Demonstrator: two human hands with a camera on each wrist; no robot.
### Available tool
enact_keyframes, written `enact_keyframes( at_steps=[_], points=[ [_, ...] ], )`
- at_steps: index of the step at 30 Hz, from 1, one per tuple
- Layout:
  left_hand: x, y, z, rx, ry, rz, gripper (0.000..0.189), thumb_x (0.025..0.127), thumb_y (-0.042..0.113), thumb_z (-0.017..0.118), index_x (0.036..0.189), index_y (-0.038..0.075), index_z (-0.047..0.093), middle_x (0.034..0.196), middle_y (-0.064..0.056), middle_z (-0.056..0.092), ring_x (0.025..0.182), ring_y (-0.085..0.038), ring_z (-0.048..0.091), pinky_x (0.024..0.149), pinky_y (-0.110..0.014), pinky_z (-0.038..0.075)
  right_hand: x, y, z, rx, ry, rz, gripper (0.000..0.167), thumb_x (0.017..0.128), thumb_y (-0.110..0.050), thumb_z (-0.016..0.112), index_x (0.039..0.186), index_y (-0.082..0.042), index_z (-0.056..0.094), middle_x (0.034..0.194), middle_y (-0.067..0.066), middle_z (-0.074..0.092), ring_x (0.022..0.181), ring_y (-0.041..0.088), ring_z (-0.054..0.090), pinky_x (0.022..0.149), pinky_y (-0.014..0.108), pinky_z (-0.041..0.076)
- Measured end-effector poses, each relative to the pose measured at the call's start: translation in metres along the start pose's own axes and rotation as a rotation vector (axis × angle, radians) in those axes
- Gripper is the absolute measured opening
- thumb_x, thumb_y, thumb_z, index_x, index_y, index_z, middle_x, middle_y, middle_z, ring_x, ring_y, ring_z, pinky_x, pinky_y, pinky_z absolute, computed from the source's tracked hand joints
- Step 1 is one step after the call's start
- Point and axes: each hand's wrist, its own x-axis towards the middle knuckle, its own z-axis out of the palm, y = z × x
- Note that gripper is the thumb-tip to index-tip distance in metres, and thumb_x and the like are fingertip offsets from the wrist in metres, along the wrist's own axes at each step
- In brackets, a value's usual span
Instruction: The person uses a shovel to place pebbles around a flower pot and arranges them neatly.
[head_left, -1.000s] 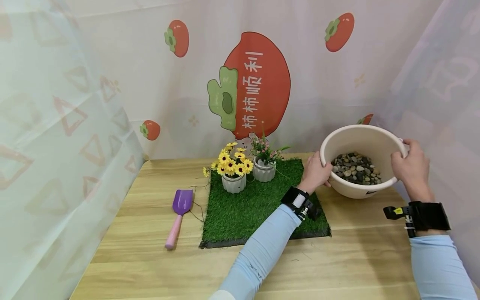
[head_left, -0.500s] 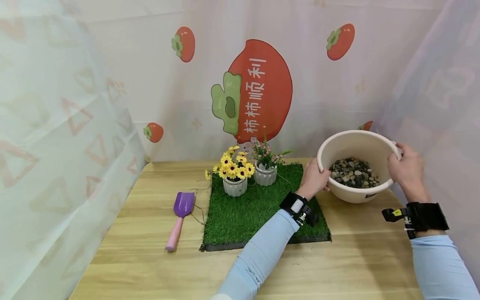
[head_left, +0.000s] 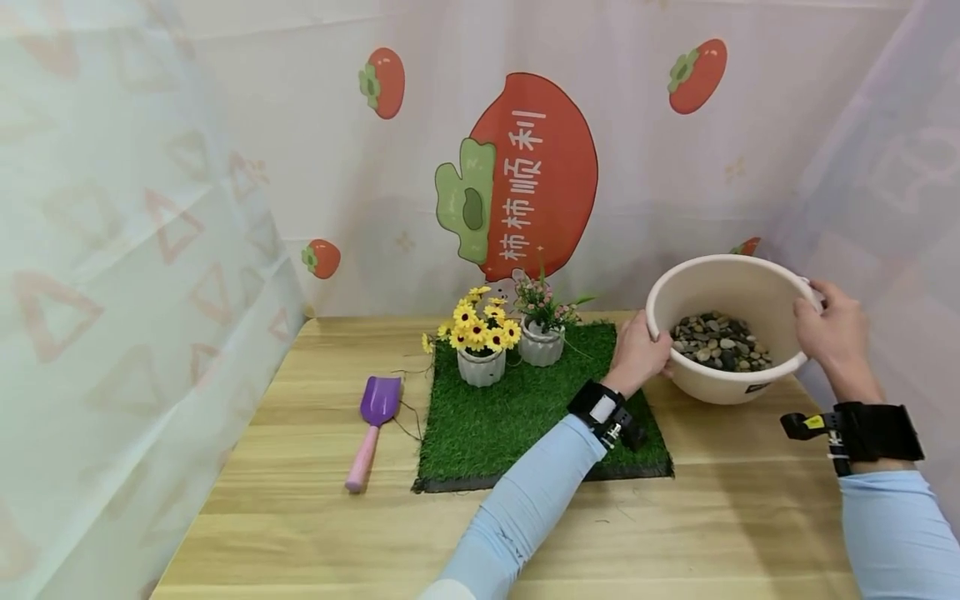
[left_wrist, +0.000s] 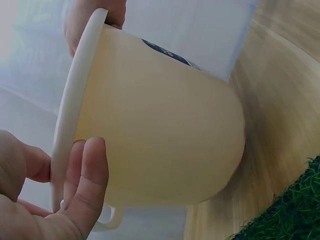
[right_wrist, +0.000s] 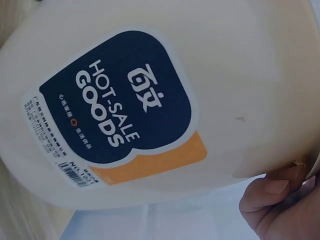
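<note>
A cream plastic bucket (head_left: 701,385) stands at the right of the table, with a layer of mixed pebbles (head_left: 722,342) inside. My left hand (head_left: 637,354) grips its left rim; in the left wrist view, thumb and fingers pinch the rim from both sides, beside a small handle loop (left_wrist: 114,219). On the opposite rim my right hand (head_left: 836,333) holds on, thumb over the inner edge. The right wrist view is mostly filled by the bucket's wall and its dark blue label (right_wrist: 120,100), with curled fingers (right_wrist: 272,192) at the rim. Whether the bucket's base touches the table is unclear.
Left of the bucket lies a green turf mat (head_left: 517,433). A pot of yellow flowers (head_left: 482,367) and a pot of pink flowers (head_left: 542,343) stand on its back part. Farther left lies a purple scoop (head_left: 378,402) with a pink handle. Printed curtains hang behind and at the sides.
Both hands keep their grip on the bucket, which shifted slightly left against the background early on. The head view has also moved a little. The pebbles stay inside.
</note>
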Motion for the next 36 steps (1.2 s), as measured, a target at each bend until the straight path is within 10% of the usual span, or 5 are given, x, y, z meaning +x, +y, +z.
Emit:
enact_keyframes(
  at_steps=[4,11,21,36],
  points=[
    [-0.004,0.001,-0.003,0.024,0.005,-0.034,0.039,0.1,0.015,0.055,0.137,0.005,0.047,0.077,-0.004,0.057,0.053,-0.02,0.067,0.044,-0.023,0.052,-0.003,-0.003,-0.001,0.003,-0.005,0.006,0.058,0.103,-0.027,0.034,0.154,-0.002,0.025,0.127,0.044,0.047,0.09,0.044,0.057,0.056,0.026,0.045],
    [-0.012,-0.002,-0.009,0.088,-0.015,-0.03,0.04,0.098,0.019,0.059,0.135,0.007,0.048,0.067,-0.001,0.058,0.043,-0.012,0.058,0.041,-0.023,0.048,-0.012,-0.008,-0.003,0.019,-0.014,0.005,0.058,0.102,-0.028,0.038,0.152,0.0,0.029,0.12,0.041,0.05,0.059,-0.015,0.036,0.049,0.018,0.04],
    [-0.028,0.001,-0.026,0.21,-0.037,0.03,0.05,0.097,0.033,0.062,0.141,0.016,0.047,0.113,-0.002,0.064,0.076,-0.005,0.061,0.058,-0.019,0.049,-0.018,-0.017,-0.008,0.025,-0.038,0.031,0.058,0.102,-0.03,0.038,0.152,-0.002,0.031,0.118,0.037,0.051,0.057,-0.018,0.036,0.049,0.019,0.042],
    [-0.048,0.019,-0.044,0.232,-0.026,0.073,0.05,0.095,0.04,0.062,0.137,0.015,0.051,0.102,0.005,0.063,0.076,-0.001,0.057,0.058,-0.016,0.046,-0.019,-0.039,-0.015,-0.005,0.007,0.04,0.055,0.104,-0.027,0.037,0.151,0.001,0.031,0.115,0.039,0.049,0.052,-0.012,0.036,0.044,0.023,0.04]
  ],
)
